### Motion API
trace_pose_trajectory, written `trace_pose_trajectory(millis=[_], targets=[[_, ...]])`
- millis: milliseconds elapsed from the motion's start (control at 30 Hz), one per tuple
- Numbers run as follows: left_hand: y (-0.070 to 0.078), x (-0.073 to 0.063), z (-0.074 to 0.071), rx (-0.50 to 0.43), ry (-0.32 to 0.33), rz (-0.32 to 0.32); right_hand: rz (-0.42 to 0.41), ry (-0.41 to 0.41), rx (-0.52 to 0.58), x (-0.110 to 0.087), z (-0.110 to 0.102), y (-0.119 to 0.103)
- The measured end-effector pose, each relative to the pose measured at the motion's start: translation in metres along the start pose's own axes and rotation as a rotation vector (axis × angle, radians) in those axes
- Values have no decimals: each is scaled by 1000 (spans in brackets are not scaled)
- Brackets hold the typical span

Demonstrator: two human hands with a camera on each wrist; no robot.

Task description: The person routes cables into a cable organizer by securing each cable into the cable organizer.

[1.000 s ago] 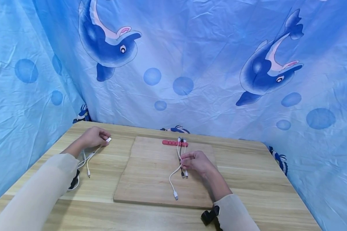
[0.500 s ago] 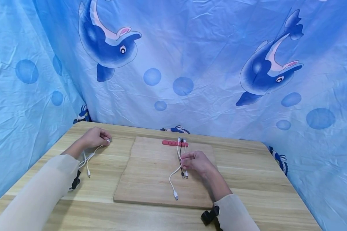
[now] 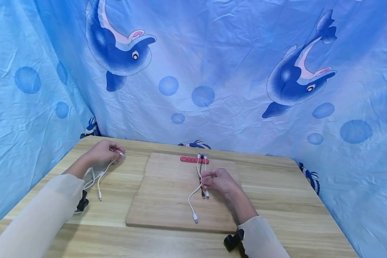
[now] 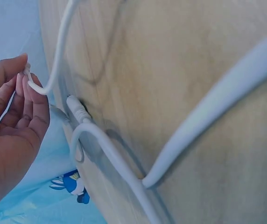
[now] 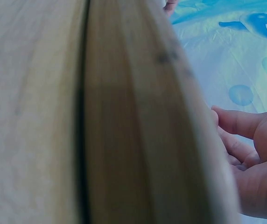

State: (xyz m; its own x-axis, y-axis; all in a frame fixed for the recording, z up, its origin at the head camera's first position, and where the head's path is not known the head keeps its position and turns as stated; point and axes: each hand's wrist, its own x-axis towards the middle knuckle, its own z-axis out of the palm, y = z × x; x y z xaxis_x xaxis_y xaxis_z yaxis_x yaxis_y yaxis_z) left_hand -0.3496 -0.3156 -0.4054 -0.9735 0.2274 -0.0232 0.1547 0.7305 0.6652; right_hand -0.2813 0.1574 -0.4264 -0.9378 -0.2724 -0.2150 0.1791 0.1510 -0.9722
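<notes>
At the table's left side, my left hand (image 3: 104,152) pinches a white charging cable (image 4: 61,46) near its end, between thumb and fingertips. Its fingers partly cover the plug, and more white cable (image 3: 99,184) trails onto the table below. Over the wooden board (image 3: 164,200), my right hand (image 3: 220,181) pinches another white charging cable (image 3: 189,201), whose USB plug (image 3: 195,218) lies toward the front. A red cable holder (image 3: 187,159) sits at the board's back edge with several cables at its right end. A black cable's plug (image 3: 203,195) and a white plug (image 3: 207,195) lie beside the right hand.
The wood-grain table (image 3: 277,204) extends on both sides of the board. A blue dolphin-print cloth (image 3: 232,71) hangs behind it and along the sides. A black wrist-camera mount (image 3: 233,240) is on the right sleeve; another (image 3: 82,203) is at the left wrist.
The plug in my left fingers has turned and shows less of its white side. My left wrist has shifted slightly, and the trailing cable with it. The right hand holds still.
</notes>
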Motion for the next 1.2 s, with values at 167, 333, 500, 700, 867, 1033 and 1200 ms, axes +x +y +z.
trace_pose_trajectory(millis=[167,333,500,700,867,1033,1200], targets=[[3,0,-3,-52,-9,22,-2,5,-3,-2,0,-1],[8,0,-6,-80,-20,50,-10,0,5,-2,-2,-2],[12,0,-11,-109,-10,61,-8,-8,9,-2,-3,-2],[21,-2,-15,-128,7,53,1,-6,8,-3,-4,-2],[31,-5,-17,-137,3,69,-10,-13,-4,-3,-5,-1],[43,-9,-17,-143,-6,87,-8,-18,0,-2,-5,-1],[56,-9,-12,-191,-8,121,-9,-5,-5,-3,-5,-1]])
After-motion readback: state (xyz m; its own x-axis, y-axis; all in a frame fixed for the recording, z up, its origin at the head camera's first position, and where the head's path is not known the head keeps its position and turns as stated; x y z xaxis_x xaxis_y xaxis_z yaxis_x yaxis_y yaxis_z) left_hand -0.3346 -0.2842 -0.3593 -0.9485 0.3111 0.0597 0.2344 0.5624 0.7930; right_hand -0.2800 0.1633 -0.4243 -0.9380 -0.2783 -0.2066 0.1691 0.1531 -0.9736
